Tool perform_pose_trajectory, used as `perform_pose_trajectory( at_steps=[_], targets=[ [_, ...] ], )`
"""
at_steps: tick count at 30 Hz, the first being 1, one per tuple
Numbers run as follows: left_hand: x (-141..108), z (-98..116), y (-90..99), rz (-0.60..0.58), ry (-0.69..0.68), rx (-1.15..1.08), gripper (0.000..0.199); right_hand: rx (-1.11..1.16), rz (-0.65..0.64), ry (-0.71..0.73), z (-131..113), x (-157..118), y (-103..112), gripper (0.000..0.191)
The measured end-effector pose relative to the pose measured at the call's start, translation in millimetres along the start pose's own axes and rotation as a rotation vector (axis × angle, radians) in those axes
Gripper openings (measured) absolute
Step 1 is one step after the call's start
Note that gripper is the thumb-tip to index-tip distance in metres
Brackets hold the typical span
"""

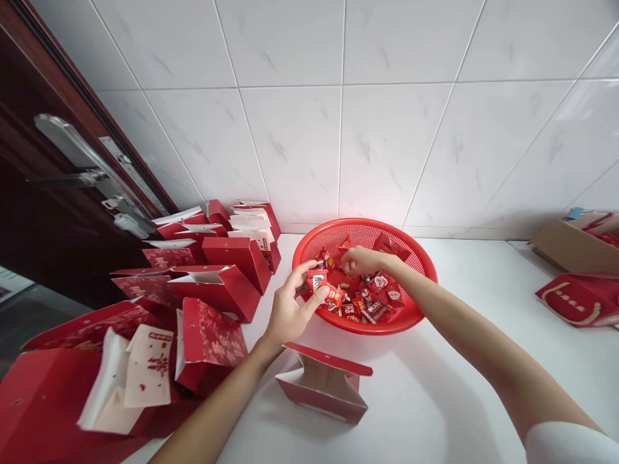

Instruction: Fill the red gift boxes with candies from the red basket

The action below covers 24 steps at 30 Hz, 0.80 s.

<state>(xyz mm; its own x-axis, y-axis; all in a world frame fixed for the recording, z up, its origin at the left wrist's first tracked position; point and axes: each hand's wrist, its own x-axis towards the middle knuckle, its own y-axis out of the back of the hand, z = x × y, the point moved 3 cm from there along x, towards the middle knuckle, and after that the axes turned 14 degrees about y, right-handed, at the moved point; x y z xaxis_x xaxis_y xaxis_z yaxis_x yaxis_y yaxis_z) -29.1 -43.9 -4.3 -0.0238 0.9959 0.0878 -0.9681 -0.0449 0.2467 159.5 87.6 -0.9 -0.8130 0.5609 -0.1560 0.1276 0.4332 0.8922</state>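
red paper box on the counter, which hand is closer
Left. The left hand is beyond the red paper box, to its left, not touching; the right hand is farther, over the red basket.

Here's the left hand [290, 312] pinching red-wrapped sweets [325, 293] over a red plastic basket [416, 270], the right hand [365, 261] dipping into the candy pile [372, 303], an opened red gift bag [323, 386] close by on the white counter [435, 386]!
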Motion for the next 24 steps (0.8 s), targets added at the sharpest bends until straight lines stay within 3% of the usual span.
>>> perform_pose_trajectory(
  at_steps=[3, 13, 24],
  targets=[
    [0.4, -1.0, 0.3, 0.025, 0.026, -0.029, 0.059, -0.001, -0.063, 0.005, 0.2, 1.9, -6.5, 0.007],
    [1.7, -3.2, 0.3, 0.022, 0.034, -0.041, 0.060, 0.079, -0.224, 0.091, -9.9, 8.5, -17.8, 0.051],
    [2.1, -5.7, -0.2, 0.012, 0.036, -0.087, 0.061, 0.061, -0.264, 0.145, -10.1, 13.7, -25.5, 0.045]
  ],
)
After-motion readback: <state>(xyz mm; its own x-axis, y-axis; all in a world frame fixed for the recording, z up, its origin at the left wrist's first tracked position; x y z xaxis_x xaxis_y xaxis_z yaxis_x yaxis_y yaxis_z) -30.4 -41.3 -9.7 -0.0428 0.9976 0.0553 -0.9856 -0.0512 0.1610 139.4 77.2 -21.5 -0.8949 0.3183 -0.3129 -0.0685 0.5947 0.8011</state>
